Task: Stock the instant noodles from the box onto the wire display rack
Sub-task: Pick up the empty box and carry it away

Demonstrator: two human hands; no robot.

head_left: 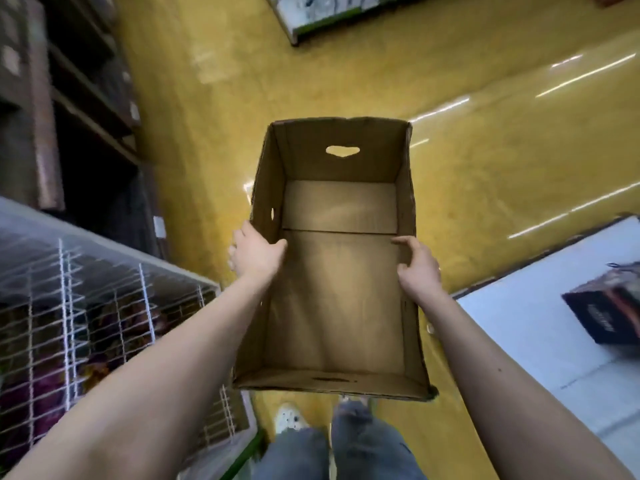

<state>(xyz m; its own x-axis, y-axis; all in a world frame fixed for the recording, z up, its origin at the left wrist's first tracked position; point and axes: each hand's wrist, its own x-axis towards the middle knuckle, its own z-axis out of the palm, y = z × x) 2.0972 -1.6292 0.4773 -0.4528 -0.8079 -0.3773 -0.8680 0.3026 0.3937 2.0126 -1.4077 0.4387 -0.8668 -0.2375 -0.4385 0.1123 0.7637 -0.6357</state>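
A glossy yellow floor (346, 74) spreads under and beyond both hands; a white shoe (289, 419) stands on it, nearer than the left hand (258, 252). Left of that hand, the wire display rack (86, 289) holds blurred purple and orange packets (45, 386). Right of the right hand (417, 268), a white platform (536, 334) bears a dark carton (609, 313)

Bare left hand (258, 252), bare right hand (417, 268), bare forearms (166, 358), faded blue jeans (360, 445), white dark-speckled shoe (289, 419)
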